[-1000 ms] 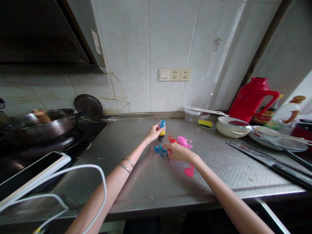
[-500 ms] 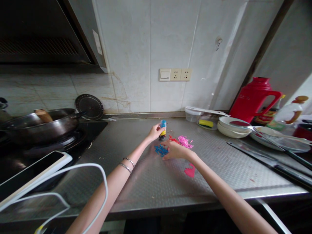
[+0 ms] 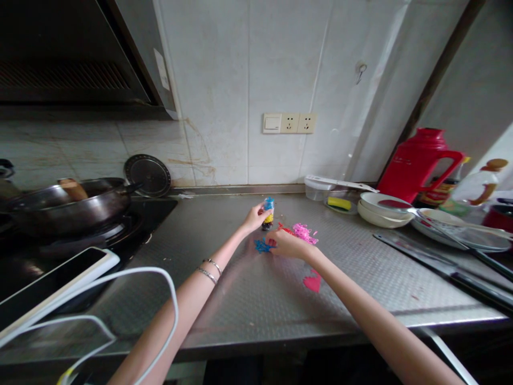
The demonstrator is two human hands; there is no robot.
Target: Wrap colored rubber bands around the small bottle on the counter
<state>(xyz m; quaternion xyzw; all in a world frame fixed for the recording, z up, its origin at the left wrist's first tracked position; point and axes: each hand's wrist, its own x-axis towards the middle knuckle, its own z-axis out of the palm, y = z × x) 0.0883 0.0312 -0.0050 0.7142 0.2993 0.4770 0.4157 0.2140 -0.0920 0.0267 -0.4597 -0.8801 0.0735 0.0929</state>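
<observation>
My left hand [image 3: 254, 218] is closed round a small clear bottle [image 3: 267, 213] filled with blue, yellow and dark bits, standing upright on the steel counter [image 3: 248, 289]. My right hand [image 3: 286, 243] hovers just right of it, fingers pinched together over a small blue pile [image 3: 261, 246]. What the fingers pinch is too small to name. A red pile [image 3: 284, 229] and a pink pile [image 3: 303, 233] lie just behind that hand. A flat pink heart shape [image 3: 312, 282] lies on the counter under my right forearm.
A wok [image 3: 68, 206] sits on the stove at the left, with a round lid [image 3: 146, 175] leaning on the wall. A phone [image 3: 52, 283] and white cable lie at the near left. Bowls [image 3: 382, 208], a strainer, a red jug [image 3: 417, 160] and a long knife [image 3: 441, 262] crowd the right side.
My right hand has moved slightly back and up from the blue pile toward the bottle, fingers drawn into a pinch. The left hand and bottle have stayed in place.
</observation>
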